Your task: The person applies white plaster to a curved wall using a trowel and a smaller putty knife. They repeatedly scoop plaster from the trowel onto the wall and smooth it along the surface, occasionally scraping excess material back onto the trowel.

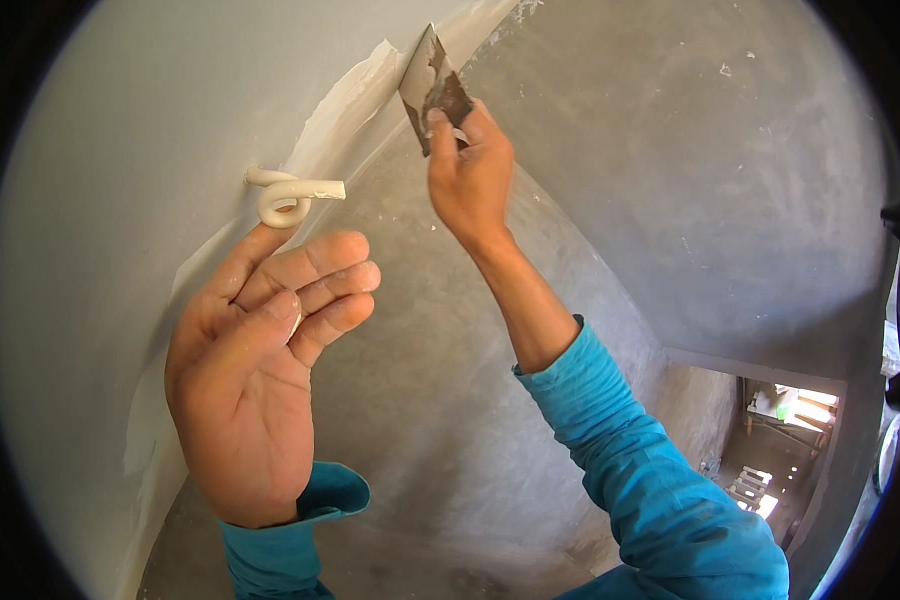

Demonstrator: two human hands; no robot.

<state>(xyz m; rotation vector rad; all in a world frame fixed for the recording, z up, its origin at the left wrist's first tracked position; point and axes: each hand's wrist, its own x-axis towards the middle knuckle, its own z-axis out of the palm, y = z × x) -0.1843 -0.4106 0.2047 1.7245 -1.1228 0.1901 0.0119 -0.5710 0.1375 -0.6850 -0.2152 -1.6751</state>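
Note:
My right hand [475, 180] grips a wide metal putty knife [432, 85], its blade smeared with pale and brown filler. The blade lies at the corner where the smooth light ceiling-like surface [150, 130] meets the grey wall [620, 120]. A cream plastic tube [305, 190] with one loop sticks out of the light surface. Just under that loop, my left hand [255, 360] is raised palm toward me, fingers apart and slightly bent. The index fingertip reaches the loop, partly hidden behind it. White smears of filler [345, 110] run along the corner beside the blade.
Grey plastered walls [420, 400] meet in a corner at the right. Low at the right is a doorway opening [785, 440] with a bench-like stand and bright patches beyond. Dark objects [898, 310] edge the far right rim.

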